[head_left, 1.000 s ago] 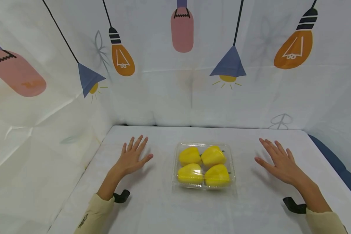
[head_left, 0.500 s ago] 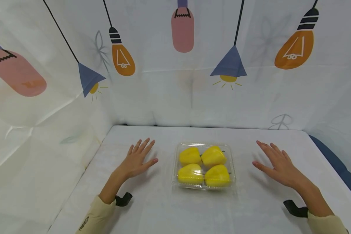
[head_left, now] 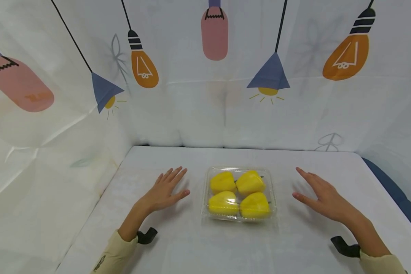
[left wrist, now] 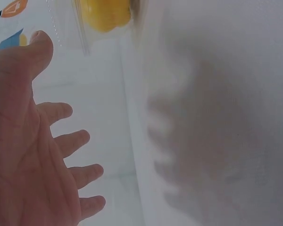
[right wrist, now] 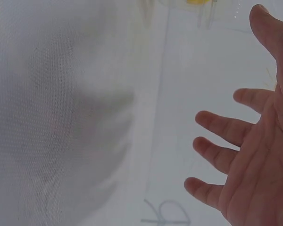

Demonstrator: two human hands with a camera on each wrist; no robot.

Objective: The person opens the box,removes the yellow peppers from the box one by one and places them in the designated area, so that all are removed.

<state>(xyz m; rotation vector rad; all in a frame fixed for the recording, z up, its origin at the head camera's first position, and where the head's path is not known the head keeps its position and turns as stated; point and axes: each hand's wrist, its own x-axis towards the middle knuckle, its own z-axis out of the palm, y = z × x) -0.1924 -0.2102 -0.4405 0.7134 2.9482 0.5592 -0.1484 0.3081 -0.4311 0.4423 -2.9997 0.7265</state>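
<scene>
A clear plastic box (head_left: 226,218) with several yellow bell peppers (head_left: 255,205) in it sits on the white table. My left hand (head_left: 162,194) hovers to the left of the box, fingers spread and holding nothing. On the other side my right hand (head_left: 325,199) is also raised over the table, its fingers extended toward the box without touching it. The left wrist view shows the open palm (left wrist: 28,150), with one yellow pepper (left wrist: 106,14) at the top. Only a corner of the box (right wrist: 207,14) appears above the right palm (right wrist: 264,160) in the right wrist view.
White sheeting (head_left: 191,110) printed with lamps and bulbs hangs behind and left of the table (head_left: 198,251). Something dark blue (head_left: 390,190) stands beyond the table's right edge. Black curved pieces (head_left: 147,236) stick out at both wrists.
Both hands have moved inward, toward the box, and a little nearer to the front of the table. The box and its peppers have stayed in place.
</scene>
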